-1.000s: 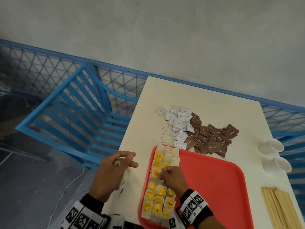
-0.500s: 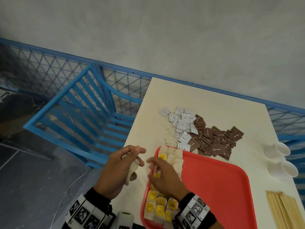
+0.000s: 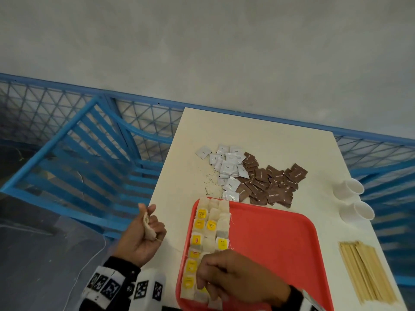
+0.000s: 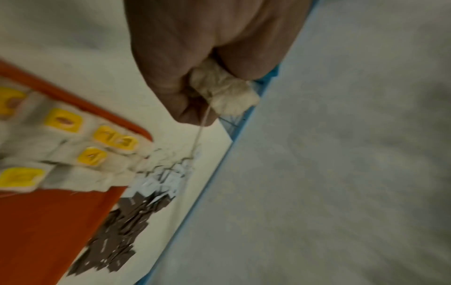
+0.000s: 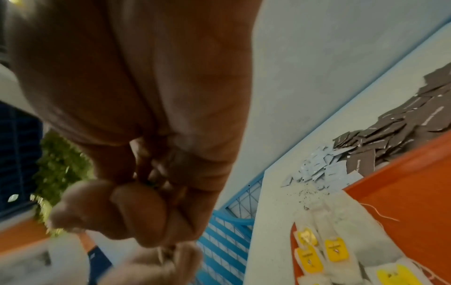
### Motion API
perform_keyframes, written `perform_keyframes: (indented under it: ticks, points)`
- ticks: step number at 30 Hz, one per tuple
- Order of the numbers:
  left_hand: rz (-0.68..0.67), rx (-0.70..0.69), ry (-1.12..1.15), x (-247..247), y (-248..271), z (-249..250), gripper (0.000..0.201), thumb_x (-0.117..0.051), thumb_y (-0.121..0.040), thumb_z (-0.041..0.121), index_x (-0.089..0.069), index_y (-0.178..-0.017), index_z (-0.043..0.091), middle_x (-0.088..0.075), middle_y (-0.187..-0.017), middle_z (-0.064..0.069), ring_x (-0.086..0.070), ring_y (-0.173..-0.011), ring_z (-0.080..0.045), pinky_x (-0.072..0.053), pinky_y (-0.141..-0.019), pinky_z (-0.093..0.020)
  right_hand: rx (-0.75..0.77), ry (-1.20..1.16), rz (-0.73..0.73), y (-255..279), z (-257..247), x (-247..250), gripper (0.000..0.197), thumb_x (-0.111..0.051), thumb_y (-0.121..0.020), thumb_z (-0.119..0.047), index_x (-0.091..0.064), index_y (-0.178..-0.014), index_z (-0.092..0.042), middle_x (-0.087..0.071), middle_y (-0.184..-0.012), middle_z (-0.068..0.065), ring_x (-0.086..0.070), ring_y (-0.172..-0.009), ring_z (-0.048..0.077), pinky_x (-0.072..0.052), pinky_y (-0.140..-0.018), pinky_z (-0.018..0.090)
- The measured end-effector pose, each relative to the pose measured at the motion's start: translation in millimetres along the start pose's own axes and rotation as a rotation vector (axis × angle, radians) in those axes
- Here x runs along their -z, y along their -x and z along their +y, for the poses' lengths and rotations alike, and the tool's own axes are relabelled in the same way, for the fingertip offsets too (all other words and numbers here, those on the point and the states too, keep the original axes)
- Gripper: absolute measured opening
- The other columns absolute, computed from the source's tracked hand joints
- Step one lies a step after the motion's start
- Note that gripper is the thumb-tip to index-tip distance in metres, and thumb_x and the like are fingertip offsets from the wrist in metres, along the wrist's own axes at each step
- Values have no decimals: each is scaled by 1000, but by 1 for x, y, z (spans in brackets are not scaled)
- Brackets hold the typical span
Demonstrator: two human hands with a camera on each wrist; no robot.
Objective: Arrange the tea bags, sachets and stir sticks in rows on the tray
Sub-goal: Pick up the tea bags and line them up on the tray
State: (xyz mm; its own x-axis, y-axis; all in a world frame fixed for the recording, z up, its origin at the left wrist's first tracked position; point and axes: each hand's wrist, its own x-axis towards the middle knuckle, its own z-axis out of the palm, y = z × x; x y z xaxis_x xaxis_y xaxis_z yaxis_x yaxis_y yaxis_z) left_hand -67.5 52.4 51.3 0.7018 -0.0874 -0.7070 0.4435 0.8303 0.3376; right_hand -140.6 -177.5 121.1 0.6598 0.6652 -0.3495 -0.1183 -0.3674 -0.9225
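A red tray lies on the cream table. Rows of tea bags with yellow tags fill the tray's left side. Off the tray's left edge, my left hand grips a loose tea bag, which the left wrist view shows as a crumpled bag in my curled fingers. Its thin string runs toward my right hand. That hand hovers over the nearest rows with pinched fingertips and seems to hold the string's end. White sachets and brown sachets are piled beyond the tray. Stir sticks lie at the right.
Two white paper cups lie on their sides at the table's right edge. A blue slatted chair stands left of the table, with a blue mesh fence behind. Loose tea grains speckle the table near the white sachets.
The hands met at the loose tea bag, then parted. My left hand stays off the tray with the bag. My right hand drew back over the near rows, stretching the string.
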Motion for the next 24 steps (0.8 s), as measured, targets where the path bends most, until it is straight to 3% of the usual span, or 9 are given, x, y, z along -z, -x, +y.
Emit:
perform_keyframes:
  ticks: [5, 7, 9, 11, 13, 16, 20, 22, 24]
  points:
    - [21, 220, -75, 2, -15, -58, 44, -48, -97, 52, -56, -93, 9, -50, -46, -5, -51, -38, -13, -49, -40, -23, 58, -262, -38, 25, -20, 24, 25, -43, -105, -18, -63, -118, -8, -64, -80, -1, -51, -56, 4, -41, -57, 15]
    - [-50, 327, -209, 3, -21, -78, 57, -59, -93, 57, -58, -111, 3, -60, -75, -21, -60, -66, -25, -53, -62, -33, 118, -356, -23, 29, -27, 35, 29, -45, -103, -17, -61, -123, -5, -65, -84, 8, -51, -56, 5, -40, -56, 15]
    - [-171, 320, -354, 7, -31, -98, 75, -65, -91, 55, -47, -138, -1, -45, -114, -28, -47, -98, -34, -46, -84, -44, 186, -417, 20, 33, -34, 49, 29, -47, -100, -17, -62, -123, -7, -66, -86, 17, -48, -55, 6, -39, -55, 16]
    - [-229, 374, -388, -6, -25, -108, 61, -70, -90, 40, -55, -125, -8, -47, -97, -19, -51, -80, -26, -49, -68, -32, 238, -486, 55, 39, -41, 61, 28, -49, -98, -18, -65, -120, -10, -70, -89, 14, -46, -54, 6, -39, -56, 18]
    - [-265, 402, -415, -28, -9, -114, 31, -72, -82, 30, -61, -84, 1, -42, -66, -3, -42, -48, -10, -39, -39, -18, 263, -518, 98, 48, -48, 72, 26, -51, -96, -18, -67, -116, -11, -72, -93, 12, -49, -56, 7, -42, -56, 18]
    - [-316, 212, -658, -51, 9, -108, 35, -72, -78, 39, -55, -74, 9, -42, -60, 2, -34, -43, -8, -28, -35, -18, 304, -483, 192, 66, -54, 86, 24, -55, -94, -18, -69, -112, -10, -71, -97, 14, -56, -61, 10, -47, -58, 18]
    - [-475, -176, -972, -79, 30, -72, 42, -67, -80, 48, -71, -94, 9, -40, -58, -1, -25, -43, -11, -23, -40, -20, 297, -451, 325, 83, -53, 100, 24, -66, -92, -23, -70, -107, -5, -59, -70, 17, -55, -57, 12, -46, -54, 19]
    - [-570, -378, -1124, -97, 44, -57, 35, -77, -75, 46, -75, -105, 28, -48, -71, -2, -34, -45, -10, -32, -43, -22, 283, -461, 384, 83, -53, 104, 19, -61, -92, -17, -71, -104, -6, -56, -62, 10, -54, -55, 12, -45, -52, 18]
    - [-615, -633, -1328, -110, 50, -51, 56, -84, -65, 48, -69, -119, 40, -61, -94, 12, -58, -69, -1, -46, -64, -18, 277, -461, 410, 81, -54, 106, 17, -61, -91, -14, -72, -103, -8, -54, -62, 8, -52, -54, 12, -44, -52, 18]
